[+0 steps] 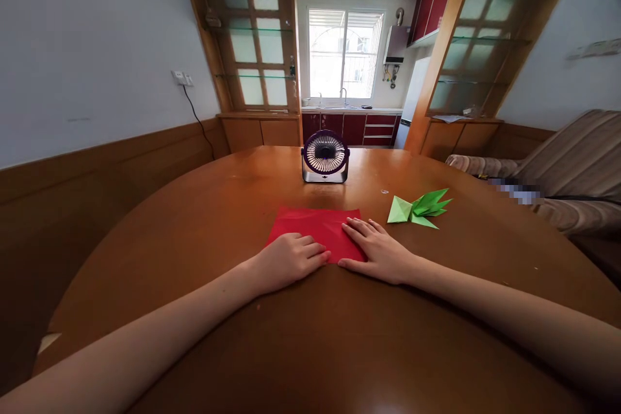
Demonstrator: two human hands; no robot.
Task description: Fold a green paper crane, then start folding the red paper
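Note:
A sheet of red paper (310, 223) lies flat on the wooden table in front of me, with faint crease lines on its surface. My left hand (291, 261) rests on its near left part, fingers curled down and closed at the near edge; part of the sheet is hidden beneath it. On the right part of the sheet my right hand (376, 249) lies flat, fingers stretched out and thumb apart along the near edge. Right of that hand, and apart from it, sits a folded green paper piece (422, 208) with several pointed leaves.
A small dark desk fan (325, 154) stands upright beyond the red paper. The round-ended wooden table (169, 226) spreads out around both arms. A striped sofa (567, 162) is at the right, and a kitchen with a window (345, 52) lies beyond the table.

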